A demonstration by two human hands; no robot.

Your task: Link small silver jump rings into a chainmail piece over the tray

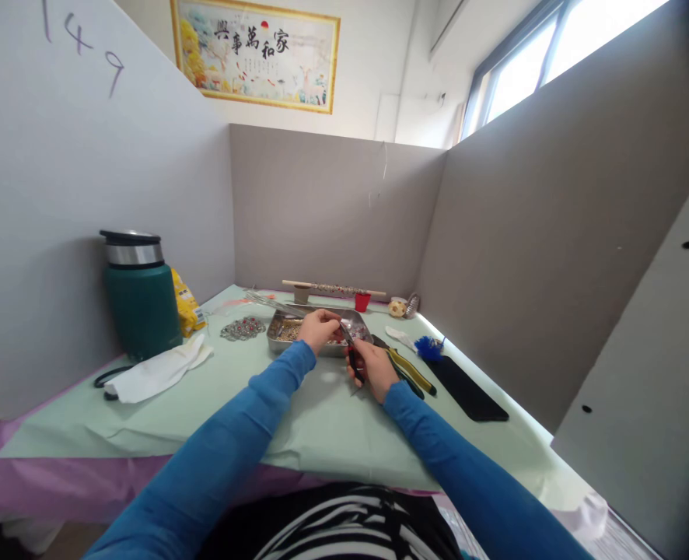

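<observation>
Where our two blue sleeves meet at the middle of the frame, we see both hands working just above the near edge of a shallow metal tray (280, 333) that sits on the pale green table cover (321, 420). Our left hand (319, 328) is curled, its fingertips pinched on something small over the tray; the piece itself is too tiny for us to name. Our right hand (373, 369) is closed around a pair of small pliers with dark red grips (353, 361), their tip pointing up and left toward the left fingertips. The tray holds a scatter of small beads or findings that we cannot make out singly.

Just right of the right hand lie yellow-handled pliers (413, 372), and further right a blue tuft (429, 348) and a flat black pad (466, 386). At the left of the frame stands a dark green thermos flask (140, 299) with a yellow packet (187, 305) behind it, and a white cloth (159, 371) lies in front. A jewelled ornament (243, 327) rests left of the tray. Behind the tray, a decorated rod (333, 289) spans two small cups, one of them red (362, 301). A framed picture (256, 53) hangs at the upper centre.
</observation>
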